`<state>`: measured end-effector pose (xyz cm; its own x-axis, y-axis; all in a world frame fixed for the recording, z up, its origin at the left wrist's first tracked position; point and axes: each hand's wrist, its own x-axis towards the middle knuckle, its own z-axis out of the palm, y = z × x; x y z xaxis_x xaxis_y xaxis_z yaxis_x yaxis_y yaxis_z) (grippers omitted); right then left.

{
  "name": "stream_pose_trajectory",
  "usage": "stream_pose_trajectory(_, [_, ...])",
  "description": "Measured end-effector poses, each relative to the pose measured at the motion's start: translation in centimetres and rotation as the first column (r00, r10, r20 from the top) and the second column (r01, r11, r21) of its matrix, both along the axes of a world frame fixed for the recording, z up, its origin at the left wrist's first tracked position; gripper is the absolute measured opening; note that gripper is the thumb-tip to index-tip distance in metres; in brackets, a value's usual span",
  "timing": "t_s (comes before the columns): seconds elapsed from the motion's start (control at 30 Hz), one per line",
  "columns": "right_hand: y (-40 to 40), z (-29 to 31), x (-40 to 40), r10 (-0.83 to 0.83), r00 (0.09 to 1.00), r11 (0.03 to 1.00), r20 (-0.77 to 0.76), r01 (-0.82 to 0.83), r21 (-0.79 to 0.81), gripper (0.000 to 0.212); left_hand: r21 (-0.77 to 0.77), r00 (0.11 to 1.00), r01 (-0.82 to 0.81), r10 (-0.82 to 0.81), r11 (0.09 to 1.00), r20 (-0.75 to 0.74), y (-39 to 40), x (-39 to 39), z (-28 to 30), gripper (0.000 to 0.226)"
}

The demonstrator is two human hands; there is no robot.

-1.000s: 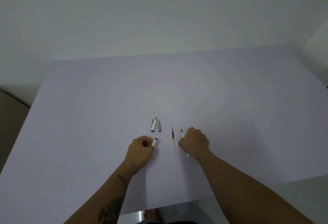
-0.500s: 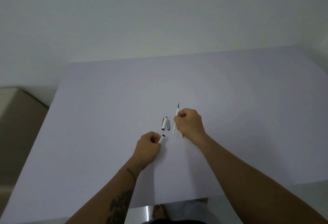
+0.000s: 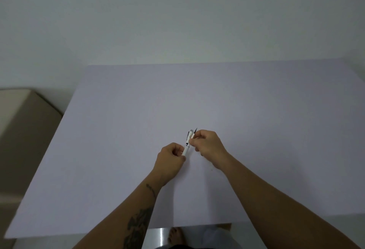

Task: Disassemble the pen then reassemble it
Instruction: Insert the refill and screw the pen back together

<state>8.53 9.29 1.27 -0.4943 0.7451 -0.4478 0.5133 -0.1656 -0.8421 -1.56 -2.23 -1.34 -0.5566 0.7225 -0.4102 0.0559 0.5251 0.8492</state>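
White pen barrel (image 3: 185, 151) is pinched by the left hand (image 3: 171, 159); a thin refill (image 3: 193, 135) is pinched by the right hand (image 3: 209, 144) above the table (image 3: 122, 130).

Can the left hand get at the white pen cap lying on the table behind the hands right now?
Probably not at once: the left hand is closed on the white pen barrel, and the white pen cap with grey end lies just beyond, partly hidden by the thin refill in the right hand.

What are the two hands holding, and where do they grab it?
The left hand pinches the white pen barrel at its near end. The right hand pinches the thin refill around its middle.
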Motion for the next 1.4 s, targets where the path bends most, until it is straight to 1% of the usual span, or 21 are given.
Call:
stream_pose_trajectory(0.07, [0.3,0.1,-0.1,-0.063,0.998,0.997,-0.032,0.062,-0.037,0.008,-0.004,1.000,-0.008,0.008,1.000,0.015,-0.1,0.0,-0.1,0.015])
stream_pose_trajectory(0.13, [0.5,0.2,-0.4,-0.086,0.995,0.995,-0.044,0.083,-0.057,0.014,-0.002,0.999,-0.021,0.021,1.000,0.028,-0.2,-0.1,-0.2,0.014])
stream_pose_trajectory(0.2, [0.5,0.2,-0.6,-0.070,0.997,0.996,-0.036,0.068,-0.066,0.016,0.001,0.999,-0.029,0.029,1.000,0.032,-0.2,-0.1,-0.2,0.013])
stream_pose_trajectory(0.33, [0.2,-0.4,-0.8,0.021,1.000,0.997,-0.005,-0.021,-0.069,0.011,0.007,0.999,-0.035,0.035,0.999,0.013,-0.1,-0.2,-0.2,0.014])
stream_pose_trajectory(0.4, [0.7,-0.6,-0.8,0.046,0.999,0.998,0.019,-0.045,-0.035,0.011,-0.006,0.999,-0.044,0.044,0.999,0.002,0.0,-0.4,-0.2,0.015])
stream_pose_trajectory(0.47, [1.7,-1.0,-0.5,0.029,0.993,0.996,0.118,-0.039,0.079,0.014,-0.028,0.999,-0.054,0.053,0.998,-0.004,0.0,-0.8,-0.4,0.016])
stream_pose_trajectory(0.53, [2.7,-1.5,-0.2,0.015,0.959,0.977,0.282,-0.074,0.200,0.020,-0.052,0.998,-0.061,0.060,0.997,-0.015,0.0,-1.2,-0.6,0.015])
stream_pose_trajectory(0.6, [3.2,-2.0,-0.2,0.053,0.914,0.957,0.402,-0.161,0.240,0.032,-0.068,0.997,-0.073,0.072,0.995,-0.022,-0.1,-1.3,-0.8,0.015])
stream_pose_trajectory(0.7, [3.0,-2.7,-1.0,0.124,0.865,0.922,0.486,-0.281,0.265,0.040,-0.091,0.997,-0.074,0.071,0.993,-0.028,-0.2,-1.3,-1.3,0.015])
stream_pose_trajectory(0.77, [2.8,-3.2,-1.8,0.125,0.861,0.915,0.492,-0.292,0.279,0.039,-0.098,0.997,-0.074,0.071,0.992,-0.038,-0.3,-1.3,-1.7,0.015])
stream_pose_trajectory(0.87, [2.5,-3.6,-2.8,0.091,0.868,0.917,0.488,-0.264,0.298,0.035,-0.103,0.996,-0.079,0.074,0.991,-0.054,-0.4,-1.5,-2.0,0.013])
stream_pose_trajectory(1.0, [2.2,-4.3,-3.3,0.070,0.862,0.912,0.502,-0.260,0.318,0.036,-0.126,0.996,-0.083,0.077,0.989,-0.046,-0.8,-1.6,-2.6,0.014])
stream_pose_trajectory(1.17, [1.7,-4.5,-3.2,0.070,0.849,0.926,0.523,-0.251,0.282,0.039,-0.131,0.996,-0.083,0.081,0.988,-0.020,-1.7,-1.2,-3.1,0.014])
stream_pose_trajectory(1.23, [2.0,-4.1,-3.2,0.060,0.851,0.926,0.522,-0.242,0.288,0.032,-0.122,0.996,-0.090,0.090,0.988,-0.008,-1.6,-1.2,-2.9,0.015])
stream_pose_trajectory(1.3, [2.2,-3.4,-3.4,0.019,0.877,0.922,0.480,-0.201,0.330,0.017,-0.110,0.995,-0.096,0.096,0.989,-0.006,-1.6,-1.3,-2.6,0.015])
stream_pose_trajectory(1.33, [2.2,-3.0,-3.6,-0.002,0.899,0.925,0.438,-0.164,0.342,0.015,-0.105,0.995,-0.095,0.094,0.990,-0.014,-1.6,-1.3,-2.5,0.015])
stream_pose_trajectory(1.4, [2.2,-2.4,-3.9,-0.017,0.948,0.947,0.318,-0.087,0.311,0.019,-0.104,0.995,-0.093,0.089,0.990,-0.042,-1.8,-1.4,-2.3,0.015])
